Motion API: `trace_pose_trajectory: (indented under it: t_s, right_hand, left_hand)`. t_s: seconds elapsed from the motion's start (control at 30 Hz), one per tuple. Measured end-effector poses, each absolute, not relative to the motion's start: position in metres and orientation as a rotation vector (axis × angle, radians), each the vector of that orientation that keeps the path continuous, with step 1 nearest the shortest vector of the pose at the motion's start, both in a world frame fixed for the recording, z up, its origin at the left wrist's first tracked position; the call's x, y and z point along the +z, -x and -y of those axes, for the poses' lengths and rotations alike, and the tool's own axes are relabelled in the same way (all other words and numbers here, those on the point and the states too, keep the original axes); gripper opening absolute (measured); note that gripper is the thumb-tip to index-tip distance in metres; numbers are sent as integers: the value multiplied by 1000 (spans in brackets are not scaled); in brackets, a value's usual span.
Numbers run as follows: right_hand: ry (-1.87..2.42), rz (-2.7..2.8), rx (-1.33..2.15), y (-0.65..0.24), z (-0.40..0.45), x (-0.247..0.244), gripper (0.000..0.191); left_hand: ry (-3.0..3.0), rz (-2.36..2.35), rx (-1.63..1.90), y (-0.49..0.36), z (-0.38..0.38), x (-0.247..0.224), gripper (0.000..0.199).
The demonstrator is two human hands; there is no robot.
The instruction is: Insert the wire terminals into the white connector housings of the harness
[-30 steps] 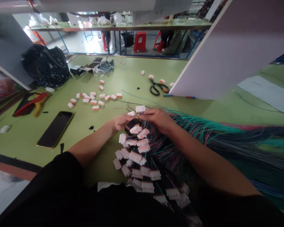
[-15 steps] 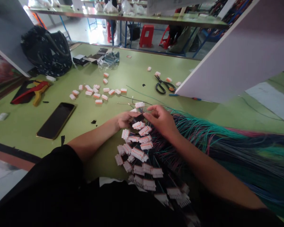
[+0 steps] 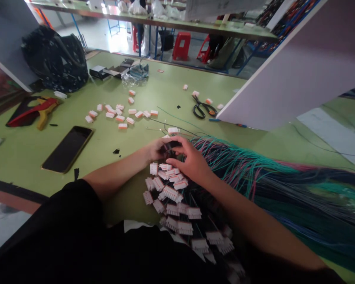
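Note:
My left hand (image 3: pixel 157 150) is closed on a dark piece that looks like black tape (image 3: pixel 168 146), where thin wires come together. Over it from the right curls my right hand (image 3: pixel 191 157), thumb below and fingers above; what its fingertips grip is hidden. A white connector (image 3: pixel 173 130) with an orange stripe sticks out just beyond the fingers. Below the hands hangs a cluster of white wired connectors (image 3: pixel 169 193), down toward my lap. Green, pink and dark wires (image 3: pixel 239 154) run off to the right from under my right forearm.
Loose white-orange connectors (image 3: pixel 120 118) lie scattered beyond my hands. A phone (image 3: pixel 68 150) and a red-yellow hand tool (image 3: pixel 37 112) are at left. Black-handled scissors (image 3: pixel 202 108) lie near a slanted white panel (image 3: pixel 284 79). A dark patterned bag (image 3: pixel 56 59) stands at far left.
My right hand has moved left and closed in over the dark piece, meeting my left hand. The upper connectors in the cluster have shifted slightly. The view has drifted a little.

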State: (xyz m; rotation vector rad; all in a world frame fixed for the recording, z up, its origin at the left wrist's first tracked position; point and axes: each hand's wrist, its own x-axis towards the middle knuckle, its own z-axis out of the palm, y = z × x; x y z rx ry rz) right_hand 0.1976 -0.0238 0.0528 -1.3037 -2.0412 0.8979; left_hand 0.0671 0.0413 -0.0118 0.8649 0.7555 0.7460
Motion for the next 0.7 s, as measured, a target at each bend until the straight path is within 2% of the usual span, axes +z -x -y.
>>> trace_pose_trajectory:
  t_s: [0.17,0.33,0.47,0.6,0.7]
  right_hand:
    - [1144,1591,1412,-221,8,57,34]
    - [1225,1533,1358,-243,-12,58,29]
    - [1306,2111,1041,-249,-18,66,37]
    - [1567,2698,235,-238,-19,74,36]
    - [1602,2902,-59,-228,-19,74,33]
  left_hand:
    - [-575,-780,618,-64,-38,7,18]
    - [-413,-820,640,-69,-32,17,13]
    - [-452,-933,763,-75,-24,21,17]
    - [-537,-1001,885,-80,-14,27,17]
    - [-676,-997,962,-81,-10,27,11]
